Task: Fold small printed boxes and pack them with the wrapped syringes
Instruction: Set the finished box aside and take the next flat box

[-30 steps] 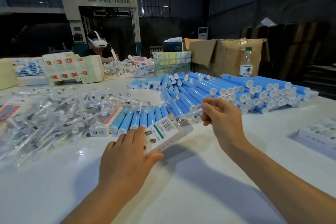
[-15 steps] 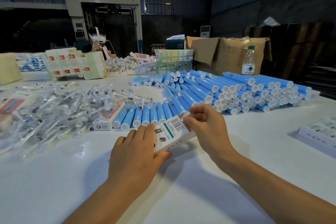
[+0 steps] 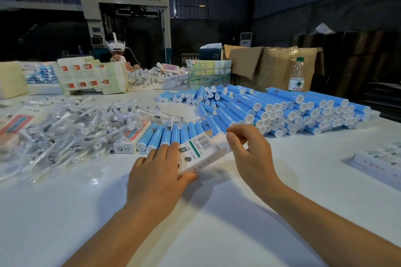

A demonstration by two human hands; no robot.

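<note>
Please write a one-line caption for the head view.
Left hand holds small white printed box; right hand works its open end beside blue tubes.

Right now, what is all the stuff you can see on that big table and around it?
Small printed box: one, white with green stripe and barcode, held over the table in front.
Blue tubes: a big pile, too many to count, blue with white caps, middle to right of the table.
Wrapped syringes: a big heap, clear wrappers, left of the table.
Closed small box: one, white with red print, beside the heap.
Flat box sheets: a stack, white with red marks, far left.
Water bottle: one, clear with green cap, far right.
Cardboard carton: one, brown, behind the tubes.
Table: one, white.
Another person: one, at the far side.
Left hand: grips the box's near end.
Right hand: pinches the box's far end flap.
</note>
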